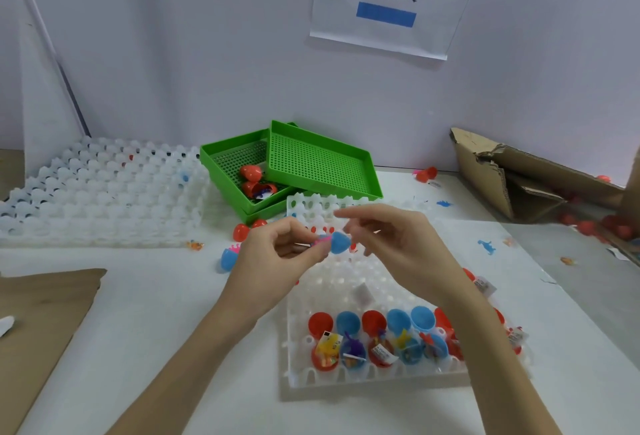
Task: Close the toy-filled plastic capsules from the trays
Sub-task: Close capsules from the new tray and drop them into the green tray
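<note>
Nearest to the person, below both wrists, the white tray (298,348) keeps a row of open capsules (374,341), red and blue. Their lower halves are filled with small toys and paper slips, and each lid stands open just behind its lower half.

Above the far part of this tray the two hands meet. The left hand (277,254) has its fingers curled and pinches a blue capsule (338,242) at the side where something pink shows. The right hand (398,244) is just beside it. Its fingers are bent loosely and I cannot tell if they touch the capsule or hold anything.

I judge the capsule is very light, made of thin stiff plastic, smooth and a little slippery. It is better to take it on the two rounded ends and press them together until the rim closes, while the toy stays inside the seam.

Left of the left hand, another blue half (228,259) and a red capsule (241,232) lie on the table. Beyond the hands stand two green trays (322,160), and far left of them more white trays (104,192). Far right lies a torn cardboard box (519,178).
</note>
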